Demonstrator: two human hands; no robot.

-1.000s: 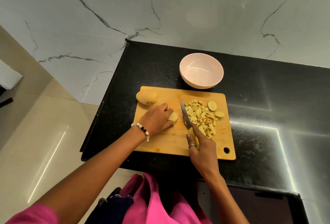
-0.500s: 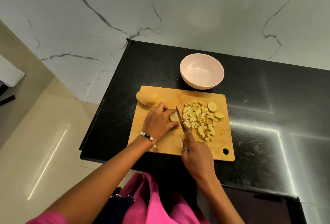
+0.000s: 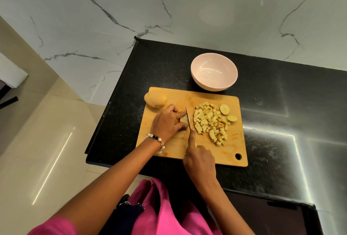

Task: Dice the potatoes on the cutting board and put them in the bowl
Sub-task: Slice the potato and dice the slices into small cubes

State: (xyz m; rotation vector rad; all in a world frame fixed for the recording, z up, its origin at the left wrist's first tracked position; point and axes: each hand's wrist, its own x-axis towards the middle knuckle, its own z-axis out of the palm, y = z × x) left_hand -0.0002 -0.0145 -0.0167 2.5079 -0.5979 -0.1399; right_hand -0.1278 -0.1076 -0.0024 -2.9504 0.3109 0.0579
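Observation:
A wooden cutting board [image 3: 169,148] lies on the black counter. My left hand [image 3: 167,122] grips a potato piece [image 3: 185,119] near the board's middle. My right hand [image 3: 200,159] holds a knife [image 3: 187,117], index finger stretched along its spine, the blade set into the piece's right end. A heap of diced potato [image 3: 210,122] with two round end slices lies to the right. A whole potato [image 3: 155,99] sits at the board's far left corner. The pink bowl [image 3: 214,71] stands behind the board with nothing in it.
The black counter [image 3: 281,122] ends just left of the board, with a drop to the beige floor [image 3: 37,150]. A marble wall [image 3: 169,9] rises behind the bowl. The board has a hanging hole [image 3: 238,156] at its near right corner.
The knife has moved left from the diced heap onto the potato piece held by my left hand, and my right hand has followed it.

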